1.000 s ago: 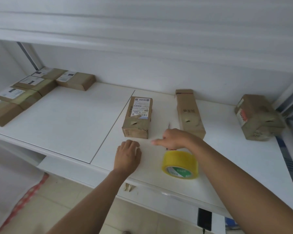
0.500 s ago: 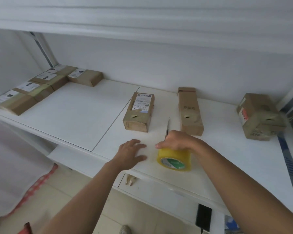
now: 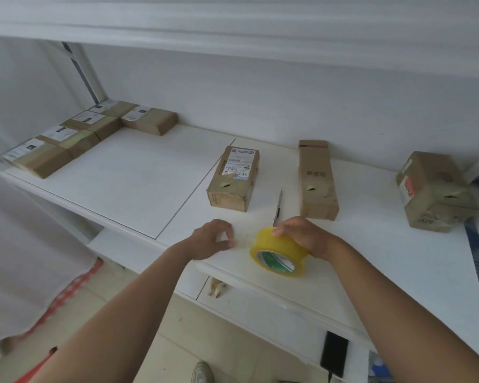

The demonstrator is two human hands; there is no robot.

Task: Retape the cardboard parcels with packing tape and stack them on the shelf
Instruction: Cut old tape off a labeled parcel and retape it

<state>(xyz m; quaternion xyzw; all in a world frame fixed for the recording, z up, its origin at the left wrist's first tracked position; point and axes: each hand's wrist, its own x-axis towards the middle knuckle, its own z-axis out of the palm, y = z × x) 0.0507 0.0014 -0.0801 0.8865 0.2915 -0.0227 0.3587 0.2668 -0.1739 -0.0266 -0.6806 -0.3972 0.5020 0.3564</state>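
My right hand grips the top of a yellow packing tape roll standing on edge near the front of the white shelf. My left hand lies just left of the roll, thumb and forefinger pinched together on what looks like the tape's free end; a faint film stretches between hand and roll. Behind my hands lie a labelled cardboard parcel and a long narrow parcel, both with torn tape. A third, crumpled parcel sits far right.
A utility knife lies between the two middle parcels, just behind the roll. Several parcels line the shelf's left end. Another shelf board hangs overhead. A black device sits on a lower ledge.
My right hand has taken hold of the roll and tipped it onto its edge. My left hand's fingers went from flat on the shelf to curled in a pinch beside the roll.
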